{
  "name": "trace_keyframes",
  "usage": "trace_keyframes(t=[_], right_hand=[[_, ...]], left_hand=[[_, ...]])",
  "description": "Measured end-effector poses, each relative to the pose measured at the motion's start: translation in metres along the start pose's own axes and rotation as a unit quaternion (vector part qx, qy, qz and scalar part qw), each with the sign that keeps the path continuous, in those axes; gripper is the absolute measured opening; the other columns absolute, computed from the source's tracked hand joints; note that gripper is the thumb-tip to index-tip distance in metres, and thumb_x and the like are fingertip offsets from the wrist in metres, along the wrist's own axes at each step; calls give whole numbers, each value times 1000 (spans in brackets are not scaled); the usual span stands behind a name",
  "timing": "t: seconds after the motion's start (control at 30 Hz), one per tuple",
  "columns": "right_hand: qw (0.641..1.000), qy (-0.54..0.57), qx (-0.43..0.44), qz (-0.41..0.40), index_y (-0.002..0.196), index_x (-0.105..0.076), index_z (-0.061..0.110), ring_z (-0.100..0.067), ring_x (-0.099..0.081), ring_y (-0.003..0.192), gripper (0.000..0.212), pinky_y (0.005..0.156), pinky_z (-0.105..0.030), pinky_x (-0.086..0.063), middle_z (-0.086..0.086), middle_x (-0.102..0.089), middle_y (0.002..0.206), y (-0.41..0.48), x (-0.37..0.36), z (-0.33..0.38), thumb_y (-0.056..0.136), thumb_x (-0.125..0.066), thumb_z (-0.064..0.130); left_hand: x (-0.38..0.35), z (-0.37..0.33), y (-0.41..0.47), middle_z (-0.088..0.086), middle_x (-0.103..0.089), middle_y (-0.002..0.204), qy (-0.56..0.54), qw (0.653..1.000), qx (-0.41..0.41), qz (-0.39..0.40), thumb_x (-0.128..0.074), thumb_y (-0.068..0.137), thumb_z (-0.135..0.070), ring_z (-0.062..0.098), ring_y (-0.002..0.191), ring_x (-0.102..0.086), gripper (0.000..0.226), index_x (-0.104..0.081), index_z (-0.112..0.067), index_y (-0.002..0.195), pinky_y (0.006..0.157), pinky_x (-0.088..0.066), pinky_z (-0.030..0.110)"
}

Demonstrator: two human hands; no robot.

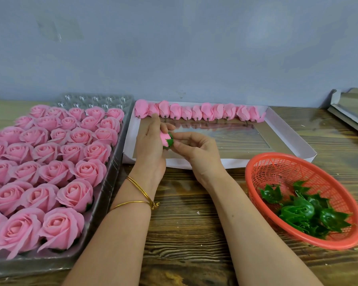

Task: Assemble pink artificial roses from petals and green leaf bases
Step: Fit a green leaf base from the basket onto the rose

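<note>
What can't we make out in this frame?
Head view only:
- How far the pink bud sits in its green base: left hand and right hand cover it.
- Rose tray: cut by left edge.
- Leaf bases in the basket: tangled, uncountable.
- Grey object far right: cut off.

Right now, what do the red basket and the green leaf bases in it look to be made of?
Red basket: likely moulded plastic, from its fine lattice and smooth rim. Green leaf bases: probably glossy plastic, given shiny highlights and stiff pointed tips; coated fabric is possible.
</note>
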State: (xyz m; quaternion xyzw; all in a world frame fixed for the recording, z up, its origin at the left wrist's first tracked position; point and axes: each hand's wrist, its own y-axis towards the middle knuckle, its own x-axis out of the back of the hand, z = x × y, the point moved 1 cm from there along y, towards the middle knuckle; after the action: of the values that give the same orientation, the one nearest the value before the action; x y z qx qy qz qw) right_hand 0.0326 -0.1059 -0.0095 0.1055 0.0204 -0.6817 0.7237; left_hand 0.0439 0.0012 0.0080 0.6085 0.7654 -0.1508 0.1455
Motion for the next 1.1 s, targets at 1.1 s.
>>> trace_keyframes(t=[1.1], right_hand=[[1000, 14, -14, 3, 92, -62, 2, -13, -70, 77, 36, 72, -23, -58, -8, -72, 85, 0, 2, 1, 68, -72, -23]], left_hand=[[1, 5, 3, -3, -69, 70, 37, 998, 19, 40, -45, 100, -41, 16, 79, -66, 60, -58, -24, 44, 83, -52, 41]])
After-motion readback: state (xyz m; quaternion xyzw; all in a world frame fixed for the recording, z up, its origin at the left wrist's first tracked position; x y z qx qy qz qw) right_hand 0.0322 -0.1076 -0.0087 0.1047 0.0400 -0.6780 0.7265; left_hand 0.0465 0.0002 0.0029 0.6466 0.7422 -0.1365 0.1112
